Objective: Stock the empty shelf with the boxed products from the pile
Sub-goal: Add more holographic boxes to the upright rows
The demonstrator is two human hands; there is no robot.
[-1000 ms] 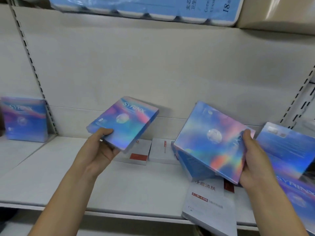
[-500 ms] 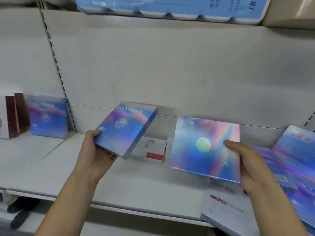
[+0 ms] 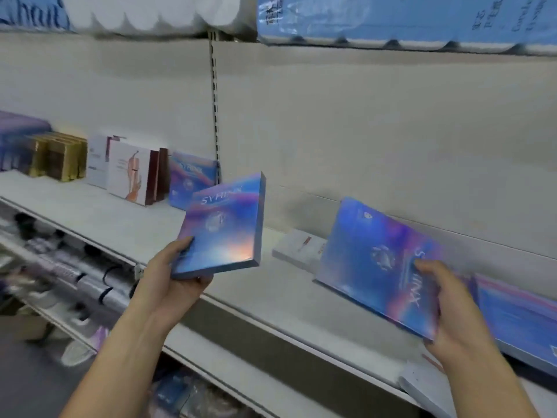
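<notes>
Head view: the left hand (image 3: 168,285) grips the lower corner of one holographic box (image 3: 223,227), held tilted above the shelf (image 3: 126,224). The right hand (image 3: 446,309) grips a second holographic box (image 3: 379,263) above the same shelf, further right. A white box (image 3: 297,248) lies flat on the shelf between them.

Mostly hidden behind the held box (image 3: 223,227): fingers (image 3: 202,281) of the left hand (image 3: 168,288). Hidden under the second held box (image 3: 382,267): those of the right hand (image 3: 452,309), thumb excepted. Partly covered by that box: white carton (image 3: 297,247). Cut off at the right edge: blue pile (image 3: 518,318). Cut off at the top edge: blue wrapped pack (image 3: 391,19), white wrapped pack (image 3: 144,10). Blurred beyond identification: lower-shelf goods (image 3: 60,273). Too small to read: print on the far boxes (image 3: 129,176).
</notes>
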